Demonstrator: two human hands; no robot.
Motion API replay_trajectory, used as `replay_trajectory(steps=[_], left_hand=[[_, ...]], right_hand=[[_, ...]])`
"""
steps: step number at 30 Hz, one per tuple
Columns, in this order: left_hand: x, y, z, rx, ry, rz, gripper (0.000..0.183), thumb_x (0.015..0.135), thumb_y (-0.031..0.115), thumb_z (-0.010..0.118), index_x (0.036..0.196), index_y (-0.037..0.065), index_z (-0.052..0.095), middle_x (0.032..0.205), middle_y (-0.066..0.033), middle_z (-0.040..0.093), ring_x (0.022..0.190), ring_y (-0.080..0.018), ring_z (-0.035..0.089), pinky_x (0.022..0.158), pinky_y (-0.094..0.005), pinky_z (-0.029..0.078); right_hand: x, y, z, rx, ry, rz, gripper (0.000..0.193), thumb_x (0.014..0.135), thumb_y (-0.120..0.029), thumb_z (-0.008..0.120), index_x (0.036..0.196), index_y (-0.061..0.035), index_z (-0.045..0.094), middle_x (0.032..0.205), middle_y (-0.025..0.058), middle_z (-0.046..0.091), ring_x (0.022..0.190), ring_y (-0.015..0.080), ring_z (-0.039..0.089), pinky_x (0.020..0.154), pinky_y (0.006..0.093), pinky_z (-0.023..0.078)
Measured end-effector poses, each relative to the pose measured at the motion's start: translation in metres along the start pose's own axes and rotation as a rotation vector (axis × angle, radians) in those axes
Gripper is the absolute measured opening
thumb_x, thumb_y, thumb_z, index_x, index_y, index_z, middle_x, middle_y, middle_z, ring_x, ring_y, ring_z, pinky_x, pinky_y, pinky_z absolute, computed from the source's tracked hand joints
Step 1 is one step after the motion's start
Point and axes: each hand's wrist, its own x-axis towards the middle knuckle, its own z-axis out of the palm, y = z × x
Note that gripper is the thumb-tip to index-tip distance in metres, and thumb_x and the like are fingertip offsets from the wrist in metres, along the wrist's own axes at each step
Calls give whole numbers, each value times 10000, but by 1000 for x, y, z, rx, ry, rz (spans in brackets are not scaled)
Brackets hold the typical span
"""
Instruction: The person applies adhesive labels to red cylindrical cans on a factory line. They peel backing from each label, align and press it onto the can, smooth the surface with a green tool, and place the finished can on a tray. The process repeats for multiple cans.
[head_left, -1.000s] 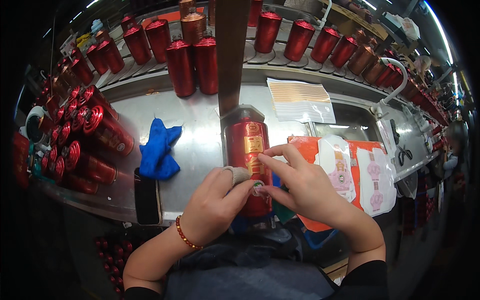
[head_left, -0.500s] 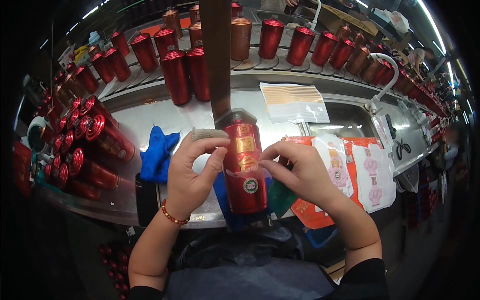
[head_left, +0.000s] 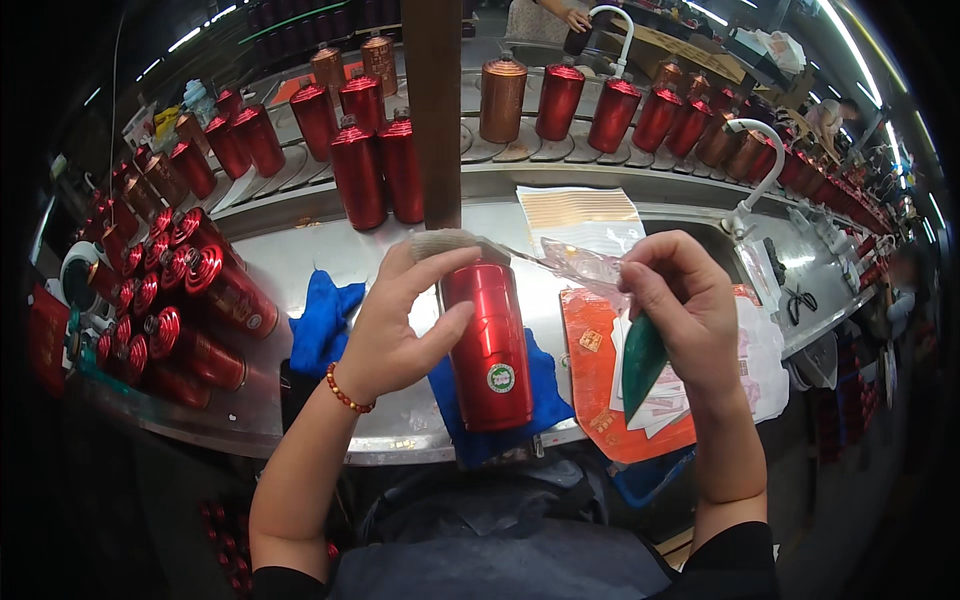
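A shiny red bottle [head_left: 490, 350] with a round green-and-white emblem lies on a blue cloth [head_left: 545, 385], neck end away from me. At its left side my left hand [head_left: 395, 315] is open, fingers and thumb apart, fingertips over the bottle's upper part. A greyish wrap covers one of its fingers. My right hand [head_left: 690, 310] is raised right of the bottle, closed on a crumpled clear film [head_left: 580, 265], which stretches toward the bottle's neck. A green scraper blade [head_left: 645, 365] hangs from the same hand. Whether the film still touches the bottle, I cannot tell.
Several red bottles [head_left: 225, 285] lie stacked at left beside a blue rag [head_left: 325, 320]. An orange sheet [head_left: 600, 400] with white label sheets is at right, near scissors [head_left: 800, 303]. A brown post [head_left: 432, 110] stands ahead, before a conveyor [head_left: 560, 148] of bottles.
My right hand has lifted away from the bottle, up and to the right, drawing the clear film along. The gold lettering seen on the bottle earlier no longer shows. My left hand has stayed near it.
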Motion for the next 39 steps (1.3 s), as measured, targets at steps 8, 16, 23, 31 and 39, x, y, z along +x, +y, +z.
replay_trajectory(steps=[8, 16, 23, 31, 39], left_hand=[[11, -2, -1, 189, -157, 64, 432, 864, 176, 733, 1277, 62, 688, 1312, -146, 630, 1277, -330, 522, 1115, -442, 390], [21, 99, 43, -232, -507, 211, 467, 813, 252, 881, 1212, 79, 710, 1254, -106, 640, 1181, -292, 554, 1023, -413, 408], [6, 81, 62, -444, -530, 44, 128, 914, 138, 785, 1004, 75, 719, 966, -61, 670, 955, -242, 608, 840, -366, 463], [0, 91, 67, -452, -610, -18, 117, 999, 151, 680, 1043, 51, 723, 964, -83, 669, 927, -259, 596, 815, -362, 460], [6, 99, 75, -397, -626, -36, 106, 997, 125, 670, 1025, 53, 743, 928, -85, 681, 897, -254, 613, 804, -352, 473]], right_hand=[[-51, -29, -62, 66, 158, 66, 257, 1015, -40, 615, 1252, 44, 665, 890, 20, 635, 725, 57, 561, 674, 189, 455], [-67, -44, -49, 129, -242, 150, 128, 953, 10, 597, 963, 63, 714, 879, 101, 634, 671, 105, 592, 623, 224, 461], [-75, 3, -58, 540, -151, 358, 132, 1080, -125, 558, 1135, -18, 612, 844, 19, 632, 673, 62, 595, 645, 196, 464], [-76, 18, -35, 685, -163, 516, 197, 1135, -227, 432, 1131, -65, 544, 795, 38, 666, 530, 64, 579, 425, 181, 391], [-83, 20, -35, 630, -98, 510, 280, 1130, -252, 458, 1247, -30, 581, 759, 2, 589, 600, 53, 545, 513, 190, 422]])
